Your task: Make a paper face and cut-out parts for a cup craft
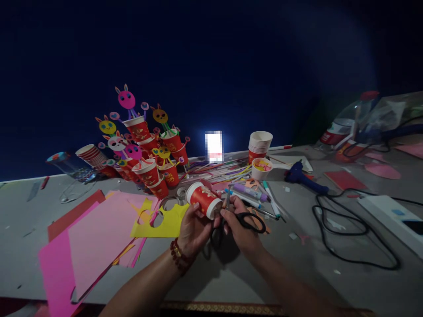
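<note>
My left hand (195, 224) is wrapped round a red and white paper cup (204, 199), which lies on its side with its base turned toward my right hand. In my right hand (240, 224) is a pair of black-handled scissors (253, 223), gripped around the middle, with the blades pointing up beside the cup's base. Fingers of both hands come close together at that base, and whether the blade tip touches it is hidden. A yellow paper sheet (161, 223) with cut-out holes lies just left of my left hand.
Decorated cups with paper animal faces (139, 130) are stacked at the back left. Pink paper sheets (99, 237) spread below them. Behind the hands lie markers (247, 191), pipe cleaners (218, 172) and stacked cups (259, 145). A blue glue gun (302, 179) and black cable (360, 262) sit right.
</note>
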The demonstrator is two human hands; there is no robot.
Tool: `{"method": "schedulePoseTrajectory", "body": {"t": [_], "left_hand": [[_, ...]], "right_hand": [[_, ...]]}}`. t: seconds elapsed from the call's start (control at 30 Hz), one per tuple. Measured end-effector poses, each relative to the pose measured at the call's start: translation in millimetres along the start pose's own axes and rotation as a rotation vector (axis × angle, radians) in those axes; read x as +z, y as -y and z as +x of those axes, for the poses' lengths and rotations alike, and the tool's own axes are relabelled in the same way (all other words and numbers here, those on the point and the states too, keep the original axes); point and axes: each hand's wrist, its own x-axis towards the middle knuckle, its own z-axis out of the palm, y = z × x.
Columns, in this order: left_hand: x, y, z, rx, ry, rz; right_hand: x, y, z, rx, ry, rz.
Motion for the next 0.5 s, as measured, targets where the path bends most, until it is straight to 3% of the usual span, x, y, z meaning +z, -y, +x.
{"method": "schedulePoseTrajectory", "body": {"t": [0.2, 0.5], "left_hand": [[4.2, 2, -2, 0.007, -0.016, 0.012], [-3.2, 1, -2, -0.033, 0.109, 0.018]], "right_hand": [[-1, 1, 0, -0.002, -0.005, 0.004], [15, 1, -2, 0.216, -0.143, 0.363]]}}
